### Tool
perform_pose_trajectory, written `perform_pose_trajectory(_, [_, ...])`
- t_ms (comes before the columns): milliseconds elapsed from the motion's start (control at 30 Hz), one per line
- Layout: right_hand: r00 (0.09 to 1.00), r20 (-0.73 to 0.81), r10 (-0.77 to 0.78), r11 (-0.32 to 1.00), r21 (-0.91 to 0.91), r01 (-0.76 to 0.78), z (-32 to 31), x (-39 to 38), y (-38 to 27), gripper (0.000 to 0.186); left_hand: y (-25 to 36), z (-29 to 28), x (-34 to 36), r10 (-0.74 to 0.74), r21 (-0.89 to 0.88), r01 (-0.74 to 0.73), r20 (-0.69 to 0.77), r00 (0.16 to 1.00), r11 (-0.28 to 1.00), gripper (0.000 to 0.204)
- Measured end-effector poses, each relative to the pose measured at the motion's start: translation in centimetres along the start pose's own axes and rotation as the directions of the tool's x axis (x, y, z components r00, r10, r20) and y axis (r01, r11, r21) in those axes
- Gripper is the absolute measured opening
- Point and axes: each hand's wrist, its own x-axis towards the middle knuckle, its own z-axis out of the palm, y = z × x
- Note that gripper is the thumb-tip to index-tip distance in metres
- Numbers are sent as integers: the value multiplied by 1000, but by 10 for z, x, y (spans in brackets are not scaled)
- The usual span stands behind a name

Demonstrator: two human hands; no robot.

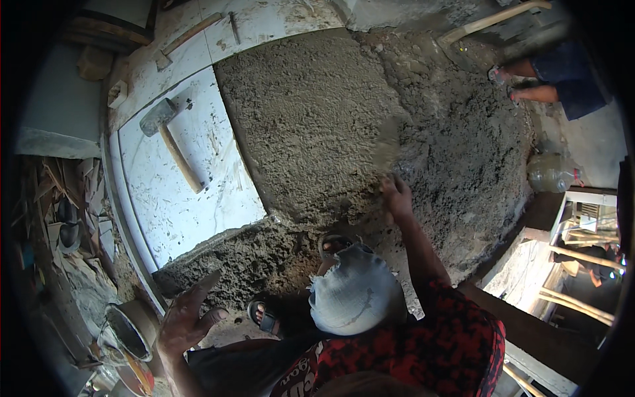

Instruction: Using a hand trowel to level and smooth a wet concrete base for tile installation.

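Observation:
My right hand [397,200] is closed round the handle of a trowel [387,142], whose blade is smeared by motion. The blade is over a bed of wet grey mortar [304,112], part smooth and part rough. My left hand [188,321] hangs empty at the lower left with fingers apart, close to a bucket. A large white tile [218,178], dusty and marked, lies beside the mortar's left edge. On that tile rests a rubber mallet [175,142] with a wooden handle.
A hammer [192,33] lies on the far tiles. A long-handled tool [493,22] leans at the far right, near another person's legs [536,79]. A plastic jug [550,173] stands at the right. The bucket [132,329] and broken scraps [79,231] are at the left.

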Motion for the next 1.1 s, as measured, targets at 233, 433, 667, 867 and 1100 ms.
perform_pose_trajectory(233, [983,-156,-92,996,-9,92,-5,-9,14,44,-3,2,5,17,30,-18,29,999,999,76])
perform_pose_trajectory(433, [997,52,49,998,-36,-47,17,42,-25,36,5,2,4,12,36,-13,11,1000,999,75])
perform_pose_trajectory(667, [936,-321,-141,988,-100,115,-36,-8,57,36,7,-3,6,-1,38,0,33,999,999,72])
perform_pose_trajectory(867, [959,-284,-16,999,-41,4,-17,-28,32,35,0,0,10,1,82,-5,55,998,997,71])
perform_pose_trajectory(1100, [977,-211,21,995,100,0,-32,-24,67,30,3,1,7,54,19,-54,28,998,998,71])
